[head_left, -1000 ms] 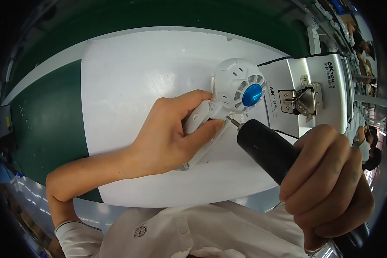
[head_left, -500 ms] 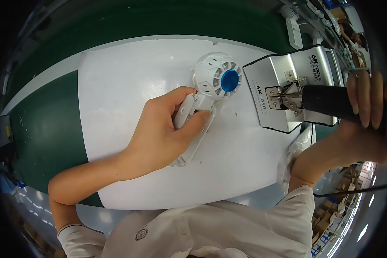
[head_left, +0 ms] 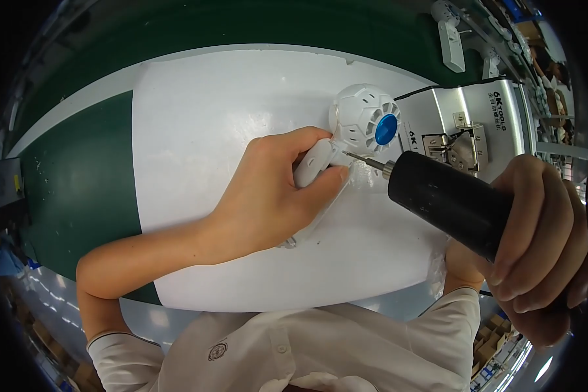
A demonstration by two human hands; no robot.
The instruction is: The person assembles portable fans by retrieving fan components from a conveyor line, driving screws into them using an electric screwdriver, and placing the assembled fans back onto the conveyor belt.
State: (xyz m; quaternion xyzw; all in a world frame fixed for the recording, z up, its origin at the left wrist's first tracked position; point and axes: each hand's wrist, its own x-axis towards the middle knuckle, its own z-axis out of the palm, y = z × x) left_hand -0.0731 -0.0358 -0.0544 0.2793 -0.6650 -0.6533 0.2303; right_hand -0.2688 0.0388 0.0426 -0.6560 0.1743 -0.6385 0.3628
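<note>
My left hand [head_left: 274, 189] is wrapped round the neck of a white plastic device [head_left: 356, 117], which has a round slotted head and a blue disc [head_left: 386, 129]. The device's flat lower part runs under my fingers, mostly hidden. My right hand [head_left: 536, 242] grips a black electric screwdriver [head_left: 447, 199]. Its thin metal bit points left, and the tip meets the device's neck just above my left thumb. Whether a screw sits at the tip is too small to tell.
A silver screw feeder [head_left: 487, 124] stands at the right, behind the screwdriver. White sheeting [head_left: 196, 144] covers much of the green table [head_left: 85, 163]. More white devices [head_left: 451, 46] lie at the back right. Shelving and boxes show beyond, at the far right.
The screwdriver went from the device to the feeder half a second ago and is now back at the device's neck. My left hand has kept its hold on the device.
</note>
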